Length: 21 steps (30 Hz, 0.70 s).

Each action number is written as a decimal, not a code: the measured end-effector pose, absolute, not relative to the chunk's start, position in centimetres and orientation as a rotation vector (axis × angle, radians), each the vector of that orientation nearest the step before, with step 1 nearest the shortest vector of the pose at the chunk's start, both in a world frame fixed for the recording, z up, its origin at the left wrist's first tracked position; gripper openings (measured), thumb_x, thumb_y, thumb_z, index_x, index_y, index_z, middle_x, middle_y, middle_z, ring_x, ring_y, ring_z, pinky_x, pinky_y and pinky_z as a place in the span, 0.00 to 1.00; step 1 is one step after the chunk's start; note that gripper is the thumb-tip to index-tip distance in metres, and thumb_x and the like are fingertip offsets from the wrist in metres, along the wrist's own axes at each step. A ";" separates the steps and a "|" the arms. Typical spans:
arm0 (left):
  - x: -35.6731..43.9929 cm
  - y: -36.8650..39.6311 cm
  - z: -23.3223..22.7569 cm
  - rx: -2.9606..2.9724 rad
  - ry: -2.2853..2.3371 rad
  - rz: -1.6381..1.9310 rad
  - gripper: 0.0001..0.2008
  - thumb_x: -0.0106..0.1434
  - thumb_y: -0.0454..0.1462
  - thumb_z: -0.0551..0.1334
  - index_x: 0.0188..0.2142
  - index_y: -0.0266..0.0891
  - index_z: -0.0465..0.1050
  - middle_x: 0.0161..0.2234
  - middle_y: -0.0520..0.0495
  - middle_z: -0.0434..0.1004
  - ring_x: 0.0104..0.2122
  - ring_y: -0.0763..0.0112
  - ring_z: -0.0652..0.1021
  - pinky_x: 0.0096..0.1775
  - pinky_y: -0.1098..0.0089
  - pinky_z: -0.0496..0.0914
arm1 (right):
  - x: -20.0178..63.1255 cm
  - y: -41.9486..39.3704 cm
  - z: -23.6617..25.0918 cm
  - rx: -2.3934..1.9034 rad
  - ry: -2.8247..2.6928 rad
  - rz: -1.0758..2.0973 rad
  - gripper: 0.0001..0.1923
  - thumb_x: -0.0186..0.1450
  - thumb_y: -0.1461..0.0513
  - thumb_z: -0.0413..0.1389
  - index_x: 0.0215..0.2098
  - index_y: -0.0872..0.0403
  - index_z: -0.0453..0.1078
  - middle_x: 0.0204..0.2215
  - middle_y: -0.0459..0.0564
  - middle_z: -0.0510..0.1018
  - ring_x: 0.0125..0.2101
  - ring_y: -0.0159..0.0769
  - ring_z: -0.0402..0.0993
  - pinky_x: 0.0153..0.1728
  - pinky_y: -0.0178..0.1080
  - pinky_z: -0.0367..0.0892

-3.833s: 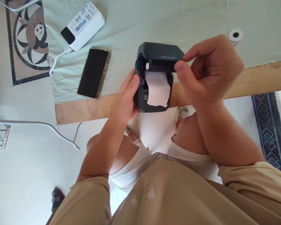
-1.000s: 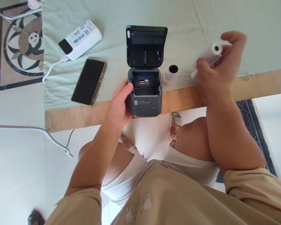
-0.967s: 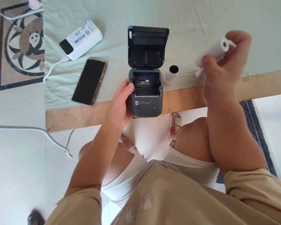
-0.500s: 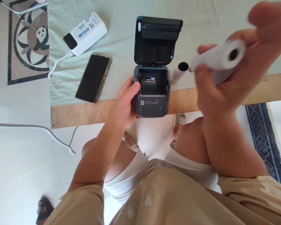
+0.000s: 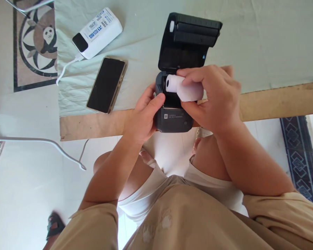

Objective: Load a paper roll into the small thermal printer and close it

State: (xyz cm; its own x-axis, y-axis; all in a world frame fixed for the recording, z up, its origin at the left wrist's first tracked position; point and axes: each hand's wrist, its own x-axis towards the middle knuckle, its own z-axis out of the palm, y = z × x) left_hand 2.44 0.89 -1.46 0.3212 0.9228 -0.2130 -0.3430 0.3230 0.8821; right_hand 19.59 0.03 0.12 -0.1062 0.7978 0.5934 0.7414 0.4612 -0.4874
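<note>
One paper roll (image 5: 172, 84), clear of the opened printer (image 5: 173, 125) a moment ago, is now over it, grasped in your right hand (image 5: 219, 97); loading seems begun, seating unclear. Your left hand (image 5: 143, 116) grips the printer's side at the table's (image 5: 99, 126) near edge.

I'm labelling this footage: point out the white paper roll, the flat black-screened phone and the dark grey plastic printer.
White paper roll (image 5: 173, 83), head view: curved side.
Phone (image 5: 106, 85), head view: screen.
Printer (image 5: 173, 122), head view: front panel.
</note>
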 end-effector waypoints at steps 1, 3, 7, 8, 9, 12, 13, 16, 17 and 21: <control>2.4 0.9 -1.4 0.839 0.842 0.970 0.17 0.65 0.47 0.66 0.49 0.44 0.72 0.45 0.49 0.80 0.55 0.58 0.79 0.43 0.67 0.79 | 19.6 0.1 0.0 -1.263 -1.861 0.102 0.16 0.58 0.69 0.55 0.40 0.44 0.65 0.44 0.41 0.82 0.42 0.43 0.80 0.41 0.51 0.65; 2.4 0.8 -1.3 0.833 0.835 0.964 0.16 0.65 0.47 0.65 0.49 0.44 0.72 0.43 0.48 0.80 0.54 0.58 0.79 0.41 0.68 0.78 | 19.9 0.2 -0.2 -1.191 -1.856 0.139 0.13 0.58 0.71 0.55 0.36 0.45 0.67 0.46 0.42 0.81 0.47 0.45 0.78 0.44 0.51 0.65; 2.4 0.7 -1.3 0.834 0.835 0.973 0.15 0.65 0.47 0.65 0.47 0.44 0.72 0.42 0.49 0.80 0.49 0.59 0.81 0.35 0.69 0.77 | 20.3 0.1 -0.2 -1.054 -1.850 0.065 0.09 0.60 0.69 0.56 0.32 0.47 0.70 0.39 0.44 0.80 0.39 0.41 0.76 0.40 0.47 0.65; 2.4 0.7 -1.4 0.835 0.836 0.975 0.15 0.65 0.47 0.65 0.47 0.44 0.73 0.42 0.49 0.80 0.48 0.59 0.81 0.33 0.69 0.76 | 20.3 0.0 -0.1 -1.014 -1.856 0.029 0.09 0.60 0.69 0.57 0.33 0.47 0.70 0.36 0.44 0.80 0.35 0.39 0.74 0.38 0.46 0.65; 2.4 0.7 -1.5 0.837 0.833 0.979 0.15 0.65 0.48 0.65 0.47 0.44 0.73 0.42 0.49 0.80 0.46 0.60 0.82 0.32 0.69 0.75 | 20.2 -0.2 -0.1 -0.972 -1.866 0.003 0.09 0.59 0.68 0.57 0.33 0.47 0.70 0.33 0.44 0.79 0.32 0.37 0.73 0.36 0.45 0.64; 2.3 0.9 -2.2 0.852 0.770 0.994 0.16 0.63 0.47 0.66 0.47 0.45 0.73 0.43 0.49 0.80 0.45 0.61 0.81 0.34 0.68 0.75 | 19.6 -1.0 -0.1 -0.889 -1.891 -0.017 0.08 0.59 0.68 0.57 0.33 0.48 0.69 0.31 0.42 0.78 0.31 0.35 0.71 0.35 0.44 0.63; 2.3 0.9 -2.4 0.867 0.748 0.998 0.16 0.62 0.46 0.67 0.47 0.45 0.73 0.43 0.50 0.80 0.45 0.61 0.80 0.35 0.68 0.76 | 19.4 -1.2 -0.2 -0.878 -1.901 -0.016 0.08 0.59 0.68 0.57 0.32 0.48 0.68 0.30 0.41 0.79 0.31 0.35 0.71 0.35 0.43 0.62; 2.2 1.0 -2.8 0.941 0.739 1.010 0.20 0.56 0.43 0.72 0.48 0.48 0.73 0.43 0.51 0.79 0.44 0.61 0.79 0.40 0.65 0.76 | 19.1 -1.5 -0.5 -0.862 -1.975 -0.007 0.05 0.60 0.65 0.59 0.31 0.48 0.68 0.30 0.40 0.79 0.35 0.36 0.74 0.37 0.45 0.61; 2.2 1.0 -2.7 0.959 0.757 1.004 0.22 0.55 0.42 0.73 0.48 0.49 0.72 0.43 0.51 0.79 0.44 0.62 0.79 0.43 0.64 0.76 | 19.1 -1.5 -0.6 -0.836 -1.995 0.010 0.03 0.61 0.62 0.60 0.31 0.48 0.69 0.30 0.41 0.79 0.36 0.38 0.74 0.37 0.46 0.62; 2.1 0.8 -2.2 0.975 0.830 0.936 0.27 0.56 0.39 0.72 0.54 0.47 0.69 0.48 0.48 0.78 0.49 0.59 0.79 0.49 0.61 0.76 | 20.3 -1.0 -0.4 -0.904 -1.722 0.098 0.08 0.63 0.55 0.57 0.40 0.44 0.74 0.38 0.46 0.77 0.38 0.39 0.74 0.35 0.46 0.67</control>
State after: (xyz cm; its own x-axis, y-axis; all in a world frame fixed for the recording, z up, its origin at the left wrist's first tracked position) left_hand 2.12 0.83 -2.18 0.3686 0.9167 -0.1544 -0.2636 0.2623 0.9283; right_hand 20.27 -1.00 -0.36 -0.0729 0.6081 0.7905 0.5147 0.7018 -0.4924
